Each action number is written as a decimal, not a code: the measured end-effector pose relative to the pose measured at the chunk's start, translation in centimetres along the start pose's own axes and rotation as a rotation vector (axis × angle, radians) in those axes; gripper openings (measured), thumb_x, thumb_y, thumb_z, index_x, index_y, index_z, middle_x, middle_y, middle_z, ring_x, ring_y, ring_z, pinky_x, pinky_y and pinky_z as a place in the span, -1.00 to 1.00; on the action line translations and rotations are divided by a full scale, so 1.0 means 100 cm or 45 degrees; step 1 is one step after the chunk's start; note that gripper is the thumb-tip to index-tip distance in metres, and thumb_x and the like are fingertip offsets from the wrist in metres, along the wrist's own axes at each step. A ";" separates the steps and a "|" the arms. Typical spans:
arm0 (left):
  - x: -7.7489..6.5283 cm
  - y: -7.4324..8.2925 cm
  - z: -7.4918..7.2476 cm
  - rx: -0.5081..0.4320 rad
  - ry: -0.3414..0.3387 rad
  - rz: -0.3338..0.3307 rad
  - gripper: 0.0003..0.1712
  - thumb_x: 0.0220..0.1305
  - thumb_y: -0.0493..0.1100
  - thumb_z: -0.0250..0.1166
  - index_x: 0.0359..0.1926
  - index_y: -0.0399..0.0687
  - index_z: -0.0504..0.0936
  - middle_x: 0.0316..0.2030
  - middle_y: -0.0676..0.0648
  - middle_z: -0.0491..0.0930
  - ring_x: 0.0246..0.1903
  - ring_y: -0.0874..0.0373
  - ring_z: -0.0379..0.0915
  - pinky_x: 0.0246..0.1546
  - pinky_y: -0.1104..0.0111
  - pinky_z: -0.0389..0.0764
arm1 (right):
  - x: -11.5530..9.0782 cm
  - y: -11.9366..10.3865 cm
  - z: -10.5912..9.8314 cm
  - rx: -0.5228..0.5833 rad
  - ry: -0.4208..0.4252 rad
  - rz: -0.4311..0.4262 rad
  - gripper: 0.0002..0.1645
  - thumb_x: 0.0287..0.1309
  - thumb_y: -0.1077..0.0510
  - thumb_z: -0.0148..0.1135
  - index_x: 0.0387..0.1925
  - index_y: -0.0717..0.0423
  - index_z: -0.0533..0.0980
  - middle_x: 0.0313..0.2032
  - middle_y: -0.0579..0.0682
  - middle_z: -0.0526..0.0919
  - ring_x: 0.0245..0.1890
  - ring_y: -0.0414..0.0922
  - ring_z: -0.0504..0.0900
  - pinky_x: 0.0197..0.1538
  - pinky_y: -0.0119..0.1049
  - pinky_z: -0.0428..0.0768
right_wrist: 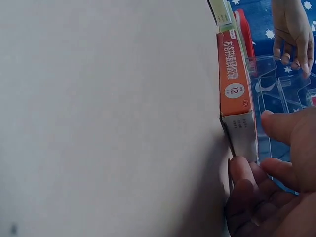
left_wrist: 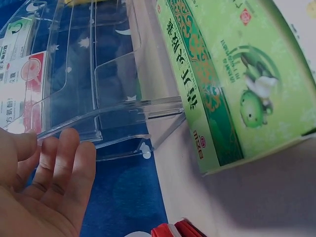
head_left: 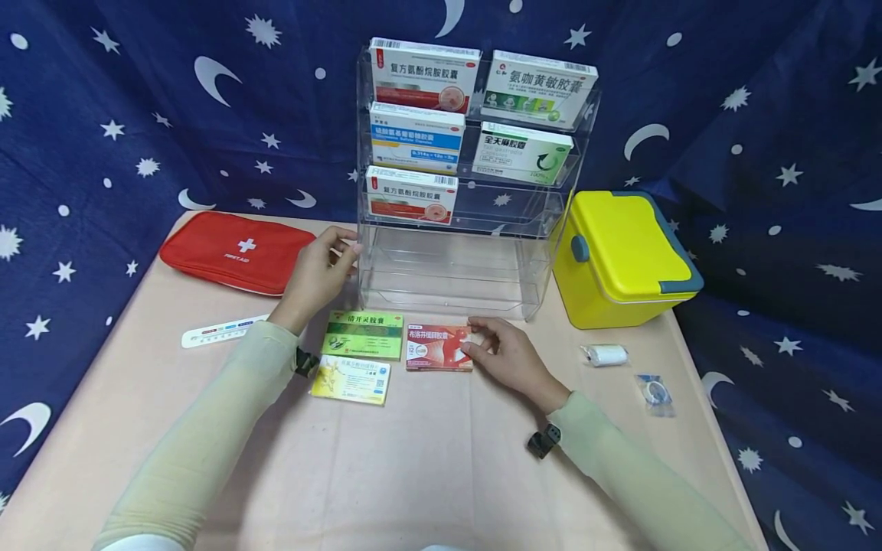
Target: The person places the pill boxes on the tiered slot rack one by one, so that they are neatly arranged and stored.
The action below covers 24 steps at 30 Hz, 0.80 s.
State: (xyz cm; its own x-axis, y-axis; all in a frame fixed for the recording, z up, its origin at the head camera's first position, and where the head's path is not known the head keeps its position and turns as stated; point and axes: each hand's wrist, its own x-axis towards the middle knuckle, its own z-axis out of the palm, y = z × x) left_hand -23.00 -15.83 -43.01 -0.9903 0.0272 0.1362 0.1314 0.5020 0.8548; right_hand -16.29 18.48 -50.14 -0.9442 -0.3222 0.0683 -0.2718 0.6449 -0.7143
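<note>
A clear acrylic display rack (head_left: 448, 272) stands upright at the back, medicine boxes in its upper tiers. My left hand (head_left: 318, 268) holds the rack's left edge; in the left wrist view its thumb and fingers (left_wrist: 66, 163) lie about that edge. My right hand (head_left: 513, 356) grips the right end of a red medicine box (head_left: 436, 348) lying on the table. In the right wrist view, fingertips (right_wrist: 242, 168) meet the white end of this box (right_wrist: 234, 74). To its left lie a green medicine box (head_left: 364, 337) and a yellow-and-white one (head_left: 351, 380).
A red first-aid pouch (head_left: 237, 252) and a white strip with coloured marks (head_left: 223, 332) lie at left. On the right stands a yellow box with a lid (head_left: 620, 252). A white roll (head_left: 606, 355) and a small clear packet (head_left: 654, 394) lie in front of it.
</note>
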 end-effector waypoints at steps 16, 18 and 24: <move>0.000 -0.001 0.000 -0.025 0.009 0.015 -0.67 0.49 -0.14 0.25 0.19 -0.08 0.53 -0.23 -0.10 0.56 -0.36 -0.02 0.65 -0.43 0.36 0.61 | 0.005 -0.001 -0.004 -0.050 0.180 -0.150 -0.64 0.09 0.19 0.55 -0.06 0.04 0.65 -0.29 0.03 0.56 -0.40 -0.12 0.55 -0.35 -0.29 0.51; 0.000 -0.001 0.000 -0.030 0.012 0.015 -0.67 0.48 -0.15 0.25 0.19 -0.08 0.54 -0.22 -0.12 0.56 -0.36 -0.03 0.66 -0.44 0.38 0.60 | 0.006 -0.002 -0.006 -0.067 0.209 -0.160 -0.65 0.08 0.20 0.54 -0.07 0.04 0.65 -0.29 0.03 0.56 -0.40 -0.11 0.55 -0.35 -0.28 0.51; 0.000 -0.001 0.001 -0.021 0.014 0.015 -0.65 0.48 -0.11 0.26 0.20 -0.10 0.54 -0.22 -0.11 0.56 -0.36 -0.03 0.65 -0.46 0.42 0.58 | 0.002 -0.005 -0.007 -0.077 0.205 -0.169 -0.64 0.11 0.19 0.52 -0.05 0.00 0.62 -0.22 -0.03 0.53 -0.38 -0.14 0.55 -0.34 -0.29 0.55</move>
State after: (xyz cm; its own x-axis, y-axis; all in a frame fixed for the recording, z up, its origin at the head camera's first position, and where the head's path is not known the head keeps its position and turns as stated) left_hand -23.01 -15.79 -43.16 -0.9881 0.0237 0.1517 0.1439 0.4873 0.8613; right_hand -16.50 18.57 -49.31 -0.9156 -0.2956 0.2726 -0.4018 0.6461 -0.6490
